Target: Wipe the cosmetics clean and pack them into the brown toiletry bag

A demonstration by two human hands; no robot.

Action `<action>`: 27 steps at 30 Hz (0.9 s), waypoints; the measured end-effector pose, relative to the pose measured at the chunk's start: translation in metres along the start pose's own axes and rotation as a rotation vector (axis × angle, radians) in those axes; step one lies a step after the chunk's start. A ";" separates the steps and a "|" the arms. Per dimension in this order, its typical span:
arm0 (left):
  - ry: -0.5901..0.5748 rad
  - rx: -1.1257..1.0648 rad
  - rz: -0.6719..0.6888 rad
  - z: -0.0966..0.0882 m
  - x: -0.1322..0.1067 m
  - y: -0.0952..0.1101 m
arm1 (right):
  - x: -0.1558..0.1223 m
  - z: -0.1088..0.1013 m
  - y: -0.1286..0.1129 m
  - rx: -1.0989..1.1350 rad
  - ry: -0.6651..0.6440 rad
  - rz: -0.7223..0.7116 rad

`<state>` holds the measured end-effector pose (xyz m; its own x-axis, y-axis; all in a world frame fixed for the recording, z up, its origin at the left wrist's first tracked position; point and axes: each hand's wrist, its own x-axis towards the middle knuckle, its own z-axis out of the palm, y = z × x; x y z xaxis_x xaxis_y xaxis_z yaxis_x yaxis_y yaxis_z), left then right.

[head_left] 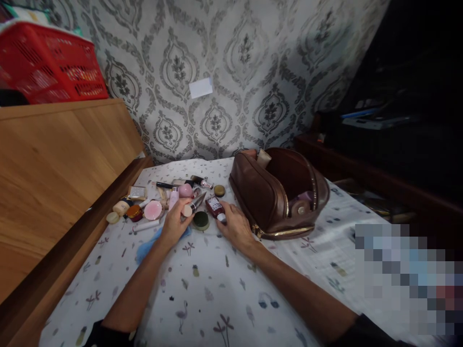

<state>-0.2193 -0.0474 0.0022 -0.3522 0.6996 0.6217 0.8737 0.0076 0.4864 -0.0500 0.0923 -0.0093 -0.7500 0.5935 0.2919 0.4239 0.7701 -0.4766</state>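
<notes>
Head view is showing the left hand (175, 222) holding its grip clamped on a silvery tube (194, 206) with a cream cap, among cosmetics scattered at the far left of the bed sheet (202, 289). The right hand (235, 225) is laying its fingertips on a dark red bottle (214, 206), just left of the open brown leather pouch (260, 193). Whether that grip is pinching, I cannot tell. Taking one item per hand, clear of the green round compact (200, 220) between them, is looking safest.

A pixelated patch (408, 279) blots the right edge of the bed (217, 299) — the right hand (235, 224) covers one end of the dark red bottle (214, 206), its label unreadably small.
</notes>
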 end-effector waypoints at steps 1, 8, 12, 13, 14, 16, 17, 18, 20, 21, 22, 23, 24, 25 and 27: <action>-0.034 0.013 -0.004 0.000 -0.002 -0.001 | 0.000 0.000 0.000 0.001 0.000 0.000; -0.138 0.098 0.020 -0.004 -0.006 0.006 | 0.000 0.005 0.004 0.004 0.032 -0.028; -0.124 0.120 0.028 -0.005 -0.006 0.010 | 0.001 0.009 0.007 0.018 0.053 -0.040; -0.119 0.131 0.022 -0.005 -0.006 0.010 | 0.001 0.009 0.007 0.019 0.053 -0.038; -0.116 0.146 0.015 -0.004 -0.006 0.009 | 0.001 0.010 0.007 0.018 0.053 -0.037; -0.107 0.177 0.003 -0.003 -0.007 0.007 | 0.001 0.010 0.007 0.016 0.051 -0.040; -0.102 0.191 0.002 -0.002 -0.007 0.006 | 0.001 0.009 0.007 0.016 0.051 -0.041; -0.097 0.201 0.004 -0.001 -0.007 0.005 | 0.000 0.009 0.006 0.016 0.048 -0.039; -0.097 0.209 0.013 0.000 -0.008 0.002 | 0.000 0.007 0.006 0.019 0.038 -0.034; -0.103 0.206 0.016 0.001 -0.008 0.002 | 0.000 0.007 0.005 0.020 0.034 -0.031; -0.110 0.201 0.015 0.001 -0.009 0.001 | 0.000 0.006 0.005 0.020 0.029 -0.029; -0.116 0.193 0.013 0.001 -0.008 0.001 | 0.000 0.005 0.004 0.020 0.022 -0.027; -0.122 0.184 0.009 0.001 -0.008 0.002 | 0.000 0.005 0.004 0.021 0.016 -0.022; -0.127 0.176 0.005 0.000 -0.008 0.003 | -0.001 0.004 0.004 0.022 0.012 -0.016; -0.135 0.167 -0.004 -0.001 -0.008 0.004 | -0.001 0.004 0.003 0.028 0.014 -0.004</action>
<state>-0.2131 -0.0532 0.0002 -0.3176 0.7885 0.5267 0.9199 0.1214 0.3729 -0.0501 0.0934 -0.0144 -0.7443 0.5939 0.3053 0.4067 0.7658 -0.4982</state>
